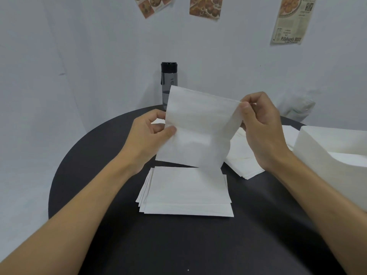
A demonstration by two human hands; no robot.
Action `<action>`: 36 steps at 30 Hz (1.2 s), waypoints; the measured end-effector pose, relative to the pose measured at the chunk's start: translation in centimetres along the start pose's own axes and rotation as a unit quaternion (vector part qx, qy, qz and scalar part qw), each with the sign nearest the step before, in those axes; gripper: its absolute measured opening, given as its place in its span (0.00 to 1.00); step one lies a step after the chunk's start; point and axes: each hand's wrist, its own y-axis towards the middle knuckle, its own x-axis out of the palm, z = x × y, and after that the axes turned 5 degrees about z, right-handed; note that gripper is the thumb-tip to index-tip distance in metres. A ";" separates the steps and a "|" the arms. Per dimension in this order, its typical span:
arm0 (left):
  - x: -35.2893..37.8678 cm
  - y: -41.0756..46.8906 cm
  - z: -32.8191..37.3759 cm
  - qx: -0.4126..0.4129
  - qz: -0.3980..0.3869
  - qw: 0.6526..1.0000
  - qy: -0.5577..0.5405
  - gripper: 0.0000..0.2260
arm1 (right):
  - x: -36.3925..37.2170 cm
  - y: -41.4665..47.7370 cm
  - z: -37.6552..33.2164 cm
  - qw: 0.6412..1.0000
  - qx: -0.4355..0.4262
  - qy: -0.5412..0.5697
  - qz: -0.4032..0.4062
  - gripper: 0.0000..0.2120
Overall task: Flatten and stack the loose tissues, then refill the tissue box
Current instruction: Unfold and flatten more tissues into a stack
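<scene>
One thin, creased rectangular tissue (198,132) held upright above the flat white stack (188,191) | left hand (147,135) fingers pinch its left edge, right hand (262,130) fingers pinch its top-right corner | round matte black desk (178,245) | smoky grey bottle (168,84) behind

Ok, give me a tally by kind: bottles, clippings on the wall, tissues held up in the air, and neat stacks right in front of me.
Bottle: 1
Wall clippings: 3
Held tissue: 1
Neat stack: 1
Total: 6
</scene>
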 end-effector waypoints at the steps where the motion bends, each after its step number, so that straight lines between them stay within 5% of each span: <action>1: -0.1 0.0 0.1 -0.002 0.007 1.000 -0.001 0.07 | -0.1 0.0 -0.1 1.000 0.007 0.010 -0.022 0.06; 6: -0.7 0.3 0.5 -0.020 0.030 0.999 -0.041 0.08 | -0.5 0.1 0.1 0.989 0.063 -0.015 -0.130 0.14; 11: -0.4 0.0 1.3 -0.071 -0.028 0.991 -0.107 0.11 | -0.1 -0.4 1.1 0.970 0.146 -0.081 -0.174 0.10; 16: -0.4 0.0 1.9 -0.091 -0.038 0.984 -0.151 0.17 | -0.3 -0.4 0.5 0.972 0.133 -0.090 -0.169 0.06; 20: -0.4 -0.3 1.4 -0.040 -0.039 0.994 -0.091 0.08 | -0.8 -0.1 -0.2 0.969 0.162 -0.059 -0.177 0.06; 26: -1.8 0.0 0.9 -0.092 -0.176 0.980 0.015 0.14 | -0.4 -1.0 -0.8 0.924 0.221 -0.082 -0.300 0.04; 36: -1.8 -0.1 -0.3 -0.053 -0.297 0.923 0.241 0.13 | -0.2 -1.7 0.5 0.849 0.099 -0.306 -0.420 0.08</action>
